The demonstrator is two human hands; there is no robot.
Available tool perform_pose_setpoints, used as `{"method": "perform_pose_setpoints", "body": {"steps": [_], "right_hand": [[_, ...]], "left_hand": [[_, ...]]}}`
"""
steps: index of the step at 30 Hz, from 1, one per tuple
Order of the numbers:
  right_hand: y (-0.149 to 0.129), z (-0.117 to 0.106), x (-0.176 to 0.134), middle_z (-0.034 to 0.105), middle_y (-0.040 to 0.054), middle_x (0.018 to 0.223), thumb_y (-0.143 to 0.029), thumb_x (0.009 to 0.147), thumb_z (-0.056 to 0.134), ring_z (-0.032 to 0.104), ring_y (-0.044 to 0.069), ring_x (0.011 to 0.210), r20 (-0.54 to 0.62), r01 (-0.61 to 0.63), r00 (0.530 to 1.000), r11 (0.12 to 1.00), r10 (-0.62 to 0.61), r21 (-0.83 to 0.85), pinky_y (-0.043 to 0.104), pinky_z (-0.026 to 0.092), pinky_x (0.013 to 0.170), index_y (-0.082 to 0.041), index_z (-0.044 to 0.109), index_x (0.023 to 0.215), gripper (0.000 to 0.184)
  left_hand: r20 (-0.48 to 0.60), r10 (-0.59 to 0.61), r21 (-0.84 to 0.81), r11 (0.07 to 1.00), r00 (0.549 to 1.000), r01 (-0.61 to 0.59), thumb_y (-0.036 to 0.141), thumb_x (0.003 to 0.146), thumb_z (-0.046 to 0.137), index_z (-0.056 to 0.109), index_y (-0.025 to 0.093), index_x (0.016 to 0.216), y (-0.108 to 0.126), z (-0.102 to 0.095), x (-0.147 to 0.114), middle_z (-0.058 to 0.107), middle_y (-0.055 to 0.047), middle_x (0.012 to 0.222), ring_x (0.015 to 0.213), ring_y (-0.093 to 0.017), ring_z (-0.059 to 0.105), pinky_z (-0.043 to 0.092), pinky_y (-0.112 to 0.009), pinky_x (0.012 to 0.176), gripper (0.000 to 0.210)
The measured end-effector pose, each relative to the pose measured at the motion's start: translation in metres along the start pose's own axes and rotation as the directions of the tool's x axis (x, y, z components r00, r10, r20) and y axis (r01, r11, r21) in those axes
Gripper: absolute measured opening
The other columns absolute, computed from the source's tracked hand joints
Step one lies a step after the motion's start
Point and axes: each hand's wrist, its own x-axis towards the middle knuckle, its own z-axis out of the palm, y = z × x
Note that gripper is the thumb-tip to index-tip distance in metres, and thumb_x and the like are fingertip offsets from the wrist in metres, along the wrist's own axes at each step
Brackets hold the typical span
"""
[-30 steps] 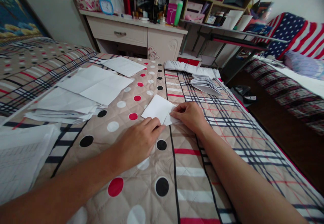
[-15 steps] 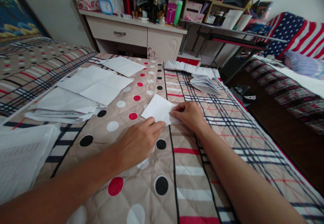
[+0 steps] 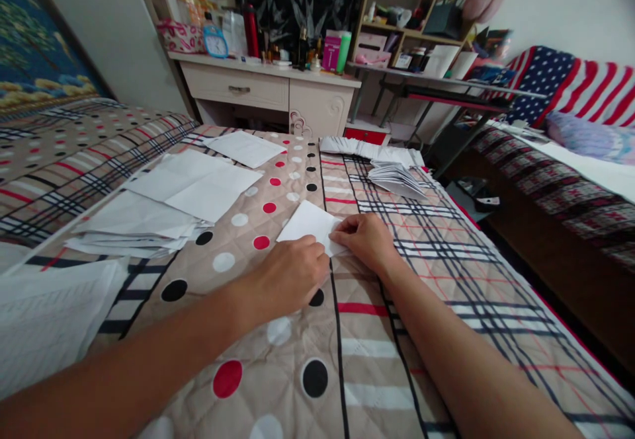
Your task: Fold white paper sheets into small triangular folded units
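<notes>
A small folded sheet of white paper [image 3: 308,219] lies on the quilted bedspread in front of me. My right hand [image 3: 364,239] pinches its right side between thumb and fingers. At its near edge is my left hand [image 3: 300,270], with fingers curled and closed against the paper. The left fingertips and the near corner of the sheet are hidden behind that hand. Beyond my right hand lies a fanned pile of folded papers [image 3: 397,180], with a long row of folded papers [image 3: 370,151] behind it.
Larger white sheets [image 3: 193,181] are stacked to the left, with another sheet [image 3: 245,148] farther back. Printed paper [image 3: 54,307] lies at the near left. A white dresser [image 3: 238,88] stands beyond the bed. The bed's right edge drops to a dark floor [image 3: 560,254].
My left hand has turned and curled more over the near edge of the paper. My right hand keeps its pinch, slightly farther in. The view has tilted up a little.
</notes>
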Motion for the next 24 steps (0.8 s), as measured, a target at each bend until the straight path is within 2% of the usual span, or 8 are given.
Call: {"method": "perform_pose_setpoints", "body": {"steps": [4, 8, 13, 18, 21, 24], "right_hand": [[0.001, 0.001, 0.001, 0.073, 0.0018, 0.071, -0.036, 0.070, 0.071, 0.062, 0.016, 0.064, -0.003, 0.009, 1.000, 1.000, -0.009, 0.002, 0.024, 0.036, 0.055, -0.023, 0.077, 0.073, 0.015], [0.001, 0.000, 0.000, 0.073, 0.0013, 0.071, -0.036, 0.070, 0.071, 0.062, 0.015, 0.064, -0.013, 0.006, 1.000, 1.000, -0.006, 0.000, 0.024, 0.035, 0.055, -0.023, 0.077, 0.074, 0.015], [0.000, 0.000, -0.001, 0.072, 0.0010, 0.070, -0.036, 0.070, 0.070, 0.061, 0.015, 0.064, -0.008, 0.008, 1.000, 1.000, -0.008, 0.004, 0.024, 0.034, 0.055, -0.023, 0.077, 0.074, 0.015], [0.004, 0.002, 0.001, 0.070, 0.0005, 0.068, -0.037, 0.071, 0.069, 0.059, 0.014, 0.062, -0.019, 0.049, 0.999, 0.998, -0.048, 0.029, 0.025, 0.032, 0.054, -0.022, 0.076, 0.074, 0.017], [0.016, -0.005, 0.008, 0.065, -0.0009, 0.061, -0.035, 0.073, 0.065, 0.053, 0.012, 0.056, 0.091, 0.087, 0.991, 0.990, -0.097, 0.111, 0.024, 0.031, 0.052, -0.019, 0.074, 0.070, 0.018], [0.033, -0.021, 0.018, 0.058, -0.0018, 0.054, -0.038, 0.076, 0.061, 0.046, 0.010, 0.051, 0.208, 0.049, 0.974, 0.978, -0.092, 0.202, 0.024, 0.030, 0.051, -0.015, 0.070, 0.064, 0.027]], "left_hand": [[-0.111, -0.104, -0.077, 0.992, 0.988, 0.095, 0.014, 0.091, 0.051, 0.066, 0.015, 0.092, -0.008, 0.012, 0.009, 0.065, -0.006, 0.082, 0.080, -0.020, 0.060, 0.050, -0.032, 0.070, 0.015], [-0.191, -0.125, -0.196, 0.977, 0.974, 0.087, 0.009, 0.088, 0.054, 0.072, 0.019, 0.091, -0.016, 0.023, 0.007, 0.064, -0.003, 0.082, 0.080, -0.016, 0.061, 0.050, -0.028, 0.070, 0.020], [-0.278, -0.115, -0.277, 0.960, 0.954, 0.035, 0.001, 0.082, 0.057, 0.074, 0.019, 0.091, -0.019, 0.028, 0.005, 0.070, -0.005, 0.110, 0.094, -0.018, 0.064, 0.054, -0.032, 0.081, 0.026], [-0.241, -0.071, -0.205, 0.979, 0.968, 0.021, 0.004, 0.084, 0.057, 0.073, 0.018, 0.098, -0.019, 0.032, 0.005, 0.074, -0.007, 0.105, 0.089, -0.020, 0.064, 0.056, -0.036, 0.078, 0.025], [-0.200, -0.079, -0.177, 0.983, 0.977, 0.043, 0.005, 0.085, 0.057, 0.073, 0.018, 0.102, -0.019, 0.033, 0.005, 0.074, -0.006, 0.106, 0.086, -0.020, 0.063, 0.056, -0.035, 0.077, 0.027], [-0.149, -0.082, -0.181, 0.982, 0.985, 0.055, 0.006, 0.086, 0.055, 0.072, 0.019, 0.105, -0.019, 0.032, 0.004, 0.074, -0.004, 0.108, 0.085, -0.019, 0.062, 0.055, -0.034, 0.077, 0.029]]}}
